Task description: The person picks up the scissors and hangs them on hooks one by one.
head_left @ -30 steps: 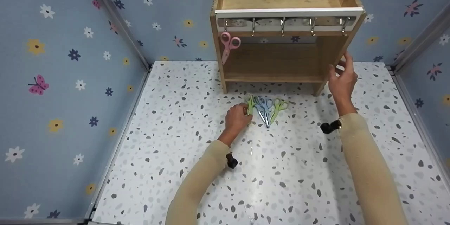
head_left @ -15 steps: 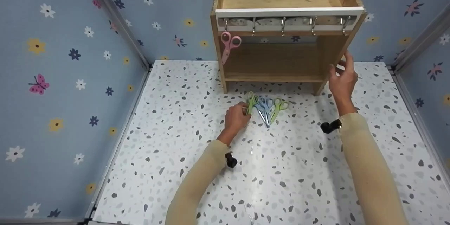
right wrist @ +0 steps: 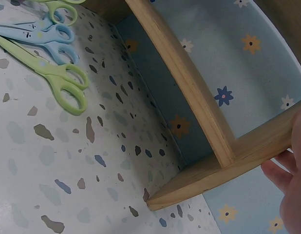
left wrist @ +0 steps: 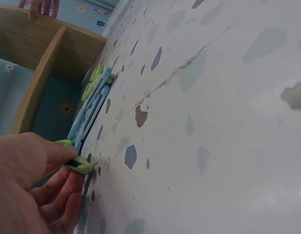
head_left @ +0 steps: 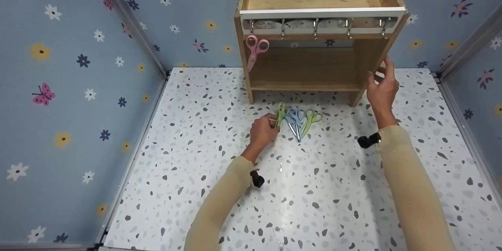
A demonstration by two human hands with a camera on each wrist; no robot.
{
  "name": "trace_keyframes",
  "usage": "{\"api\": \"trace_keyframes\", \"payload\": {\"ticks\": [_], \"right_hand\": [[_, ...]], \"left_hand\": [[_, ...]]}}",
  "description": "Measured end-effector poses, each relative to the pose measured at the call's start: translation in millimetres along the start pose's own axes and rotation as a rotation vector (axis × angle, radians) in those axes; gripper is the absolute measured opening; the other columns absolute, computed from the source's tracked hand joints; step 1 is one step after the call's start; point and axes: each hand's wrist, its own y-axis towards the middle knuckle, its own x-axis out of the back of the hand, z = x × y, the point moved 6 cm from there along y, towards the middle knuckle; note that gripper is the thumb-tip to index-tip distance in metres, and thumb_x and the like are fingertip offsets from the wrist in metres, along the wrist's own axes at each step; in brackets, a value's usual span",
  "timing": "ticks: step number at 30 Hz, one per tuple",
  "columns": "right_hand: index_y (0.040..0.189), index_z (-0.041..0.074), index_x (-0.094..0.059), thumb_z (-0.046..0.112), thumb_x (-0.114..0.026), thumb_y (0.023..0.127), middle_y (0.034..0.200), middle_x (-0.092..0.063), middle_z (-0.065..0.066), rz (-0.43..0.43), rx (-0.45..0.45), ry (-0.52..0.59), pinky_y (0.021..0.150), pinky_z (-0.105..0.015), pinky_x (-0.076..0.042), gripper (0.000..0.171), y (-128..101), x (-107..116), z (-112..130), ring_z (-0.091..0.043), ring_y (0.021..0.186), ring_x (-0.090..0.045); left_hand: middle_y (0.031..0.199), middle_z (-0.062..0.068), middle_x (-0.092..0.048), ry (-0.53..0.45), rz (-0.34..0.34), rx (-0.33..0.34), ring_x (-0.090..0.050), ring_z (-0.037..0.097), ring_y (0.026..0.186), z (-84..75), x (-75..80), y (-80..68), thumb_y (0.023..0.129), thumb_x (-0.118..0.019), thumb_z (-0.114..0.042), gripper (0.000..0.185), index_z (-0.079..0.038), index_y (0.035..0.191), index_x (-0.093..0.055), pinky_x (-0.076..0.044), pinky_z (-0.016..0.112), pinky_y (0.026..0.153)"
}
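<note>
My left hand (head_left: 263, 129) pinches a pair of green scissors (head_left: 281, 111) by its blade end, thumb against fingers; in the left wrist view the green scissors (left wrist: 80, 165) stand out past the fingertips, low over the table. Beside them lie blue scissors (head_left: 299, 115), two pairs overlapping, and another green pair (right wrist: 67, 85) further right. My right hand (head_left: 382, 90) grips the right side panel of a wooden shelf unit (head_left: 306, 86). Pink scissors (head_left: 253, 53) hang by one handle loop from the leftmost hook.
A white rail (head_left: 298, 13) with several metal hooks (head_left: 315, 29) runs across the front of the shelf unit. The unit stands at the back of the speckled table (head_left: 196, 145). Flowered panels (head_left: 78, 106) enclose the table at the back and sides.
The green scissors in my left hand have shifted slightly up and right, their handles now turned a little. My right hand and the shelf unit stay where they were.
</note>
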Motion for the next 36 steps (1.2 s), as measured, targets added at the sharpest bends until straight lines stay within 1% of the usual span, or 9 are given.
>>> {"api": "trace_keyframes", "payload": {"ticks": [6,8,15,22,26,29,31,33,36], "right_hand": [[0.169,0.021,-0.05,0.013,-0.063,0.115,0.15,-0.072,-0.021,-0.026,0.049,0.014,0.119,-0.057,-0.057,0.056,0,0,0,-0.039,0.138,-0.074],[0.169,0.019,-0.05,0.012,-0.063,0.115,0.149,-0.073,-0.022,-0.031,0.057,0.012,0.118,-0.058,-0.058,0.056,0,0,0,-0.039,0.138,-0.074],[0.17,0.023,-0.049,0.012,-0.062,0.115,0.154,-0.071,-0.019,-0.025,0.034,-0.012,0.12,-0.053,-0.057,0.058,2,-1,0,-0.034,0.142,-0.072],[0.17,0.023,-0.048,0.011,-0.061,0.115,0.156,-0.07,-0.02,-0.025,0.031,-0.011,0.121,-0.054,-0.057,0.058,2,-1,-1,-0.034,0.143,-0.072],[0.171,0.023,-0.048,0.012,-0.06,0.115,0.157,-0.069,-0.019,-0.022,0.037,-0.015,0.121,-0.051,-0.058,0.058,1,-2,-1,-0.033,0.143,-0.071],[0.171,0.026,-0.047,0.012,-0.06,0.115,0.159,-0.069,-0.015,-0.016,0.027,-0.016,0.121,-0.048,-0.057,0.059,1,-2,0,-0.031,0.144,-0.07],[0.171,0.026,-0.048,0.013,-0.061,0.115,0.158,-0.069,-0.016,-0.018,0.025,-0.012,0.121,-0.049,-0.057,0.059,1,-1,1,-0.032,0.143,-0.071],[0.17,0.025,-0.048,0.013,-0.061,0.115,0.157,-0.07,-0.016,-0.02,0.022,-0.014,0.122,-0.051,-0.057,0.058,1,-1,1,-0.033,0.142,-0.072],[0.17,0.024,-0.048,0.013,-0.061,0.115,0.157,-0.07,-0.017,-0.022,0.02,-0.024,0.122,-0.052,-0.056,0.057,0,0,1,-0.035,0.142,-0.072]], "left_hand": [[0.112,0.006,-0.088,-0.014,0.01,-0.004,-0.082,0.023,0.102,2.1,-0.5,2.2,0.102,-0.081,-0.014,0.031,-0.014,0.133,-0.079,-0.063,0.043,0.088],[0.11,0.006,-0.088,-0.026,0.011,-0.004,-0.082,0.023,0.101,2.7,0.1,1.9,0.103,-0.081,-0.014,0.032,-0.014,0.134,-0.079,-0.063,0.043,0.088],[0.105,0.005,-0.088,-0.069,-0.002,-0.018,-0.083,0.024,0.096,1.7,5.5,-0.1,0.103,-0.08,-0.013,0.032,-0.013,0.135,-0.079,-0.062,0.042,0.086],[0.102,0.007,-0.087,-0.116,-0.001,-0.024,-0.083,0.023,0.088,-3.3,11.4,-1.1,0.103,-0.079,-0.01,0.029,-0.01,0.132,-0.078,-0.056,0.032,0.077],[0.104,0.008,-0.086,-0.139,0.005,-0.024,-0.083,0.021,0.086,-5.7,14.8,-0.9,0.103,-0.079,-0.008,0.029,-0.009,0.133,-0.077,-0.052,0.027,0.075],[0.106,0.01,-0.086,-0.159,0.013,-0.03,-0.083,0.021,0.086,-6.5,17.0,-0.4,0.103,-0.079,-0.008,0.03,-0.009,0.133,-0.077,-0.053,0.027,0.075],[0.107,0.01,-0.086,-0.164,0.019,-0.045,-0.082,0.02,0.086,-6.8,18.3,1.2,0.103,-0.08,-0.009,0.029,-0.009,0.132,-0.078,-0.057,0.029,0.077],[0.105,0.006,-0.086,-0.162,0.008,-0.09,-0.08,0.016,0.084,6.2,6.6,14.9,0.103,-0.082,-0.016,0.027,-0.011,0.13,-0.08,-0.059,0.03,0.076],[0.104,0.007,-0.087,-0.155,-0.003,-0.127,-0.08,0.016,0.084,3.6,9.0,16.3,0.102,-0.083,-0.017,0.027,-0.01,0.128,-0.081,-0.063,0.032,0.077]]}}
